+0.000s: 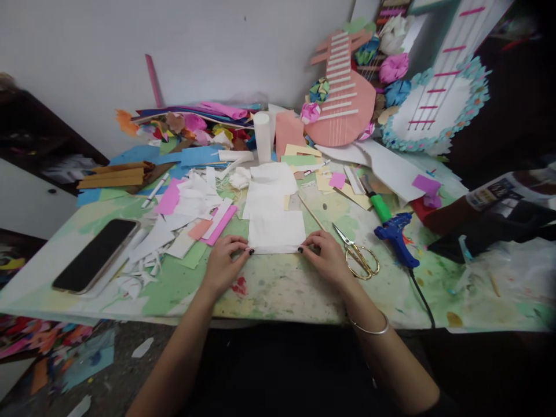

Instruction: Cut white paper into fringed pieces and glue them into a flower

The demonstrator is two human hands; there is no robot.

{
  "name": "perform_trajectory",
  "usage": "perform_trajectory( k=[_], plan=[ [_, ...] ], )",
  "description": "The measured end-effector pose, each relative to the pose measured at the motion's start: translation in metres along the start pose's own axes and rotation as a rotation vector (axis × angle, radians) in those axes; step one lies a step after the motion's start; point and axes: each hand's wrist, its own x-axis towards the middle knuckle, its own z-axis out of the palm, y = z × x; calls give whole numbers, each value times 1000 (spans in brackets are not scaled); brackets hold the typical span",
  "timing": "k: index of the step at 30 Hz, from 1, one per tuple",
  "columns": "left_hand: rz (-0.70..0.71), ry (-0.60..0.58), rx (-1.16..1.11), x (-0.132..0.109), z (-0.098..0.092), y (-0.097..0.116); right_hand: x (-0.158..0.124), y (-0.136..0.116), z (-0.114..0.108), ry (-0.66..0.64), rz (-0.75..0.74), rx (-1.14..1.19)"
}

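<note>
A white sheet of thin paper (277,229) lies flat on the table in front of me, its near edge looking narrowly folded. My left hand (228,258) pinches the near left corner between thumb and fingers. At the near right corner, my right hand (324,253) does the same, with a bangle on that wrist. More white paper (271,179) lies just beyond the sheet. Gold-handled scissors (357,253) rest right of my right hand, and a thin wooden stick (310,211) lies behind it.
A blue glue gun (396,234) with a cord sits at the right. Paper scraps (191,194) and a phone (96,255) lie at the left. A white roll (262,137) stands at the back, near a pink paper guitar (343,104) against the wall.
</note>
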Motion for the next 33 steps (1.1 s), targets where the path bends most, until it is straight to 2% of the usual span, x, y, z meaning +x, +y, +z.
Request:
perform_trajectory(
  k=[7, 13, 19, 22, 25, 30, 33],
  plan=[
    [-20, -18, 73, 4, 3, 0, 1, -2, 2, 18, 9, -36],
    [-99, -34, 52, 5, 0, 2, 3, -4, 3, 13, 53, -106],
    [-92, -18, 66, 6, 1, 2, 3, -6, 2, 19, 68, -122],
    [-16, 21, 124, 4, 4, 4, 2, -4, 3, 33, 68, -106],
    [148, 16, 232, 0, 8, 8, 1, -4, 4, 45, 64, -99],
    [402, -112, 466, -6, 14, 18, 0, -4, 5, 54, 58, -122],
    [444, -191, 636, -15, 17, 30, 0, -3, 5, 60, 39, -125]
  ],
)
